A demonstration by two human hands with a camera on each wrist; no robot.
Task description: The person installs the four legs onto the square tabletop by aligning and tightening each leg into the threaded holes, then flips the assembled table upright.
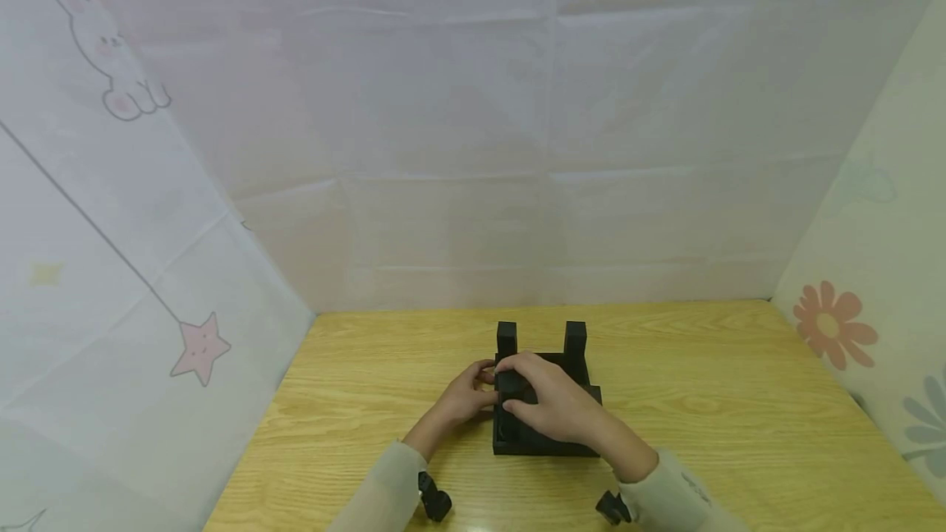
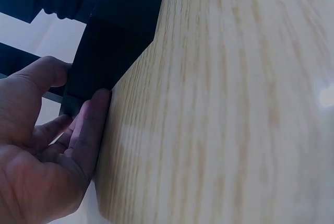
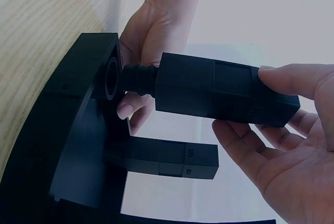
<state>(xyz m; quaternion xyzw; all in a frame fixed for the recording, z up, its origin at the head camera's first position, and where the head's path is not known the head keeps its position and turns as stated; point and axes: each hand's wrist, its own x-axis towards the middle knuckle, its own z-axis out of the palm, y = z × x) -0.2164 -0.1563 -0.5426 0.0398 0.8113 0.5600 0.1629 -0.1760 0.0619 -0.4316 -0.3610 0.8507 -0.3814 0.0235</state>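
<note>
A black shallow frame (image 1: 547, 449) with raised walls lies on the wooden table. My right hand (image 1: 550, 401) grips a square black leg (image 3: 209, 88), thumb on one side and fingers on the other. The leg's threaded end (image 3: 138, 79) points at a round socket (image 3: 111, 78) in the frame's corner, with the thread still exposed. At the frame's left side my left hand (image 1: 464, 394) holds the wall, its thumb (image 2: 52, 72) higher up and its fingers (image 2: 94, 119) low by the table.
Two black legs stand up from the frame's far side, a left one (image 1: 507, 338) and a right one (image 1: 575, 341). Printed sheets (image 1: 443, 146) wall in the wooden table (image 1: 687, 401) at the back and sides. Small black devices (image 1: 434, 499) sit by both sleeves.
</note>
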